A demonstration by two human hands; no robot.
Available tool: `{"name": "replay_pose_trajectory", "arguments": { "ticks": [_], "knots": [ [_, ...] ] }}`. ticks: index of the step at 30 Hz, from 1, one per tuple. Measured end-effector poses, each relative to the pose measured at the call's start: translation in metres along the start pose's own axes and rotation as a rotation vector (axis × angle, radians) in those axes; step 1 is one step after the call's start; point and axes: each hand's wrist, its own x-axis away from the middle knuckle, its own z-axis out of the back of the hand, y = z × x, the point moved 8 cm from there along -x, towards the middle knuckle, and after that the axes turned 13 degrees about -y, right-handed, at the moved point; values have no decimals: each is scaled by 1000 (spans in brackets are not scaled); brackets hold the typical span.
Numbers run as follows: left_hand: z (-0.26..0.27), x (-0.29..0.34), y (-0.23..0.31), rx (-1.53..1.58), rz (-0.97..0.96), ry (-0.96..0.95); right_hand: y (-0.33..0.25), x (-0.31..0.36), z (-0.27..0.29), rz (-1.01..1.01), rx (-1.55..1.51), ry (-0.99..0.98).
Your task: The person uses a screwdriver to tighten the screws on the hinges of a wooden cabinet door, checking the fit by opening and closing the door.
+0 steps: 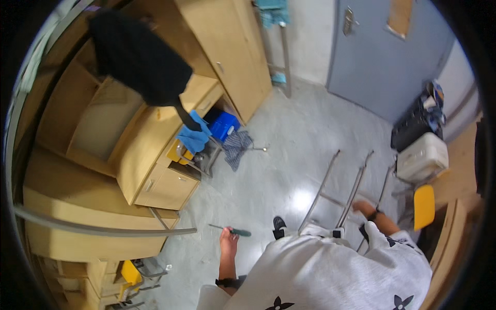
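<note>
My left hand (228, 243) is closed round a screwdriver (241, 232) with a dark green handle. Its thin shaft points left, over the grey floor. On the other side of my body, my right hand (365, 208) is beside the middle rail of a metal tube frame (356, 186), which looks like a ladder. The right fingers are small and blurred, so whether they grip the rail cannot be made out. The frame's several long tubes and cross bars stretch ahead of me. Below my white shirt (320, 268) a black shoe (279, 224) shows.
At left stand a wooden desk (150, 134) and a curved grey rail (103, 225). A black garment (139, 59) hangs above the desk. A blue box (223, 125) and striped cloth (237, 147) lie near it. A grey door (387, 57), white suitcase (423, 157) and yellow chair (424, 206) are right.
</note>
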Motion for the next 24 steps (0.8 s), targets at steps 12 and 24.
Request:
{"name": "replay_pose_trajectory", "arguments": {
  "ticks": [12,24],
  "knots": [
    [-290,-107,-140,-605,484,-533,-48,254,-310,-649,-847,-13],
    [-597,-34,-376,-427,902,-955,33,209,159,120,-1343,505]
  ]
}}
